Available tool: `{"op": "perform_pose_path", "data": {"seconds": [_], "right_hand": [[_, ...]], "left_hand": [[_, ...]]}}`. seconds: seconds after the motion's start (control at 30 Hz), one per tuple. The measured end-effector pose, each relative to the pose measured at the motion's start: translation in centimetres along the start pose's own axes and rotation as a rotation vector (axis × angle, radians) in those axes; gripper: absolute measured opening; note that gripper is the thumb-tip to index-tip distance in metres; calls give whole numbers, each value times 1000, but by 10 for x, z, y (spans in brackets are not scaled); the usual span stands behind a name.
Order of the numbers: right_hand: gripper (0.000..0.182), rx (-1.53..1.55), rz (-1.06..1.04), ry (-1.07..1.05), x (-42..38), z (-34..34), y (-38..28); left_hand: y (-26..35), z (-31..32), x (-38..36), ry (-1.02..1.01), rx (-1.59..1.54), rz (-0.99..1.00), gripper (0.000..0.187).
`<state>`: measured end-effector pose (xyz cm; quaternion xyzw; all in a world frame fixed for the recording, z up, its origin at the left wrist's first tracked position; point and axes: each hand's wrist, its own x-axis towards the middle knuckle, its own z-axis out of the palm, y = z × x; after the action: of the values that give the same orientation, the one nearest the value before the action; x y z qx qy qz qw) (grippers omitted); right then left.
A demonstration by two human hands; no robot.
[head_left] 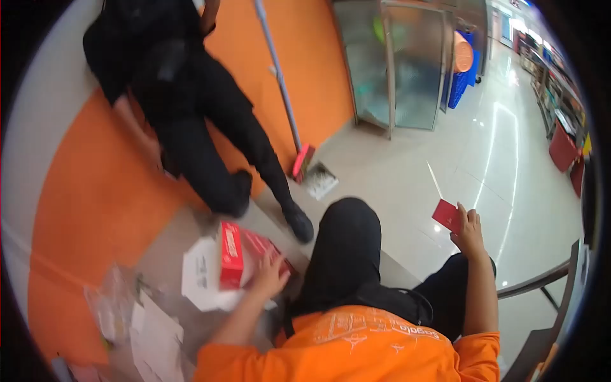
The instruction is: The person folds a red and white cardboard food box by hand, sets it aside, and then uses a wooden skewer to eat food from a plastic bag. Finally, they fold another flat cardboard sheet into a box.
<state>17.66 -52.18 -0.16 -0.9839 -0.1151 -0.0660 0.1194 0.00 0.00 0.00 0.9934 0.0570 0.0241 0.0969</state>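
Note:
My right hand is out over the floor, its fingers closed on a red card, which looks like a hang tag. From the card's top corner a thin pale string sticks up. On the ledge at my left, a red box with white lettering stands against a white sheet with print. Beside that box, my left hand has its fingers spread over more red packaging. Whether those fingertips touch it or hover is hard to make out.
Another person in dark clothes sits or leans on the ledge opposite. A broom stands by a dustpan. White cardboard and a clear plastic bag lie left. A glass-door cabinet and blue crates stand behind.

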Motion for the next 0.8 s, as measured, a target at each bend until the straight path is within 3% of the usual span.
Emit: {"op": "perform_pose_path", "data": {"seconds": [0.07,0.1,0.23,0.3,0.37,0.43,0.47,0.53,0.57,0.63,0.8], "right_hand": [[81,118,-98,111,-2,-12,-4],[81,-93,-167,72,18,-53,36],[82,-33,-281,153,23,7,-28],[84,-160,-305,163,35,5,-24],[83,-160,-350,249,44,0,-43],[82,-154,-395,328,51,-9,-65],[82,-101,-425,370,58,-15,-78],[82,-38,-481,421,70,-26,-102],[82,-11,-512,424,73,-31,-112],[82,21,-542,430,77,-39,-126],[80,-7,-602,363,82,-46,-144]], "left_hand": [[19,1,-27,38,-31,-17,55],[69,81,-14,54,-252,-55,55],[30,-7,-33,162,68,85,54],[38,-31,-36,394,-21,323,54],[17,-78,-41,752,80,273,55],[-8,-132,-52,739,175,-131,56],[-24,-134,-58,745,174,-147,56],[-50,-130,-67,207,-84,-377,59],[-52,-119,-67,221,-81,-390,59],[-45,-94,-63,-92,-507,-444,63],[-30,-106,-63,-48,-258,-417,60]]}}
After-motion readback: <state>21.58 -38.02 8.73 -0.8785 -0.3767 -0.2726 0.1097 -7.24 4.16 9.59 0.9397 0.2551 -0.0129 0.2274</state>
